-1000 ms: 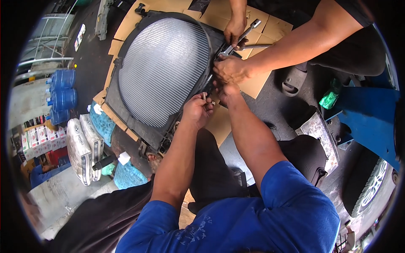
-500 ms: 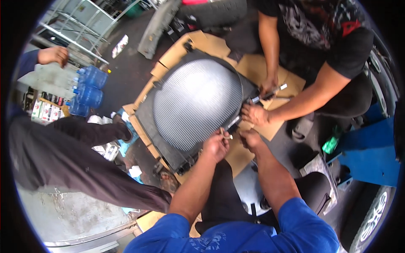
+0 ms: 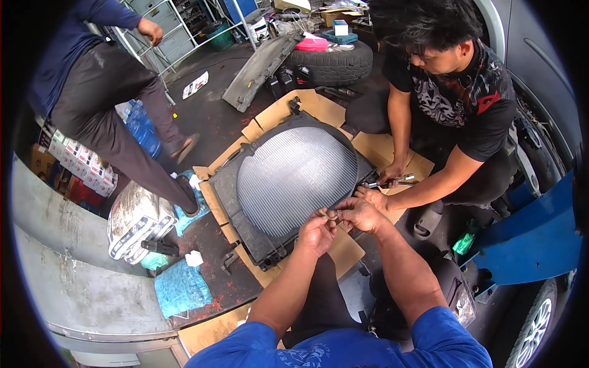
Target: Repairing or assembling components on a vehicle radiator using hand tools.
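Note:
My left hand (image 3: 318, 233) and my right hand (image 3: 361, 216) meet at the near right side of a radiator (image 3: 296, 178) in a black plastic shroud, their fingers closed on a small metal fitting (image 3: 331, 214) whose shape is partly hidden. The radiator lies flat on cardboard sheets (image 3: 275, 112). Just beyond my hands, a co-worker's two hands (image 3: 386, 173) are at the radiator's right edge, one gripping a metal wrench (image 3: 404, 178), the other low beside my right hand.
A person in dark trousers (image 3: 123, 141) steps at the left, near packed sacks (image 3: 138, 221) and blue pads (image 3: 183, 285). A tire (image 3: 331, 64) and long panel (image 3: 257, 70) lie at the back. A blue metal stand (image 3: 521, 227) is at the right.
My hands have drawn together on the small fitting. The person at the left has come into view, stepping past the sacks. The view has tilted up, showing more of the workshop.

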`<control>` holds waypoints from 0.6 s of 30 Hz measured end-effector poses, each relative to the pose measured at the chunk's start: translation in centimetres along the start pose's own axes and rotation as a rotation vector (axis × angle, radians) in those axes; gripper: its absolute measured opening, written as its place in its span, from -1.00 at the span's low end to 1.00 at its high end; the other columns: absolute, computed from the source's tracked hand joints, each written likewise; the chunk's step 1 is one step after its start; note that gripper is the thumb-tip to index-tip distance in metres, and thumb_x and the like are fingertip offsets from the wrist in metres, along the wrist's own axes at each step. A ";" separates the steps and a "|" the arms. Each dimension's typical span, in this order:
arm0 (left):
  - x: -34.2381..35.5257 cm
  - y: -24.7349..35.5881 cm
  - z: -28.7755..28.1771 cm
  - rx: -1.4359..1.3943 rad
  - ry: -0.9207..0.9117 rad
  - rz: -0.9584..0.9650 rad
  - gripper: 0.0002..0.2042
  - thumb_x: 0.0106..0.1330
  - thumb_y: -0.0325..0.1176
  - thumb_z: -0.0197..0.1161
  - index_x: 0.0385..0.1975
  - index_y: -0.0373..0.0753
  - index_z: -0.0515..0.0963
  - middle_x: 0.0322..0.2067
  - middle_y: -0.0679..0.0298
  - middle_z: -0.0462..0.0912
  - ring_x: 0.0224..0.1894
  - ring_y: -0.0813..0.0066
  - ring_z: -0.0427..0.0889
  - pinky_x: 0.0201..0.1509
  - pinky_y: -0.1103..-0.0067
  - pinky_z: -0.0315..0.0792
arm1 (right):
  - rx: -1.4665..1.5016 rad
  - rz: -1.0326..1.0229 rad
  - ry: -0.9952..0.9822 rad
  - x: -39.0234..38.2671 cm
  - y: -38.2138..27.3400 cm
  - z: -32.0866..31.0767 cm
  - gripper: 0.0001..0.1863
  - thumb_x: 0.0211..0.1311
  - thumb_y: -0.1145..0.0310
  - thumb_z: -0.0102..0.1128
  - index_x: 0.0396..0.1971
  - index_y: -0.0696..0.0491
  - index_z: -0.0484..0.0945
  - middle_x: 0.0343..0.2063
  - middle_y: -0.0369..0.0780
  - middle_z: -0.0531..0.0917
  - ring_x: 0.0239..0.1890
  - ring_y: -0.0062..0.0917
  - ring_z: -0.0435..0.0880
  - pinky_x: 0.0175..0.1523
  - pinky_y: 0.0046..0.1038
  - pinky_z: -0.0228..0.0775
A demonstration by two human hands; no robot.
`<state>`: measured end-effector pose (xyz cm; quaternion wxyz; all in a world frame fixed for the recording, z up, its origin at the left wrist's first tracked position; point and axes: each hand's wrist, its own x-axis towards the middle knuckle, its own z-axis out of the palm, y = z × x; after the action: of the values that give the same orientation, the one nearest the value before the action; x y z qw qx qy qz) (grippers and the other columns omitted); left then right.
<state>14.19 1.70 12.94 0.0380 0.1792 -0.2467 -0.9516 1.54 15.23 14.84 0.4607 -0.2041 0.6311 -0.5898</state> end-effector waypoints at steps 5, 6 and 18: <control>-1.8 0.1 1.5 -0.002 0.023 0.008 -0.82 0.18 -0.52 0.11 -0.27 -0.06 0.47 -0.34 0.39 0.59 -0.38 0.52 0.56 -0.29 0.53 0.46 | -0.301 -0.135 0.046 -1.7 -2.7 0.6 -0.72 0.14 0.36 0.25 -0.17 0.18 0.57 -0.39 -0.25 0.66 -0.36 -0.63 0.60 -0.26 -0.60 0.43; -2.3 0.0 2.0 0.012 0.043 0.005 -0.82 0.18 -0.52 0.11 -0.26 -0.07 0.47 -0.33 0.38 0.59 -0.38 0.51 0.56 -0.28 0.53 0.46 | -0.367 -0.221 0.055 -2.2 -3.0 0.8 -0.71 0.14 0.36 0.26 -0.16 0.18 0.57 -0.35 -0.23 0.67 -0.30 -0.61 0.62 -0.20 -0.60 0.45; -4.2 0.9 5.5 -0.002 -0.144 0.036 -0.76 0.20 -0.53 0.11 -0.15 -0.11 0.45 -0.29 0.29 0.58 -0.35 0.48 0.57 -0.24 0.52 0.50 | -0.363 -0.461 -0.014 -8.4 -8.8 2.2 -0.73 -0.06 0.51 0.38 -0.28 0.06 0.60 -0.38 -0.32 0.68 -0.30 -0.55 0.53 -0.07 -0.52 0.32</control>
<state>16.07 4.12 19.21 0.0373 0.1058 -0.2511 -0.9614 4.97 18.72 26.20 0.2748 -0.4252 0.6600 -0.5550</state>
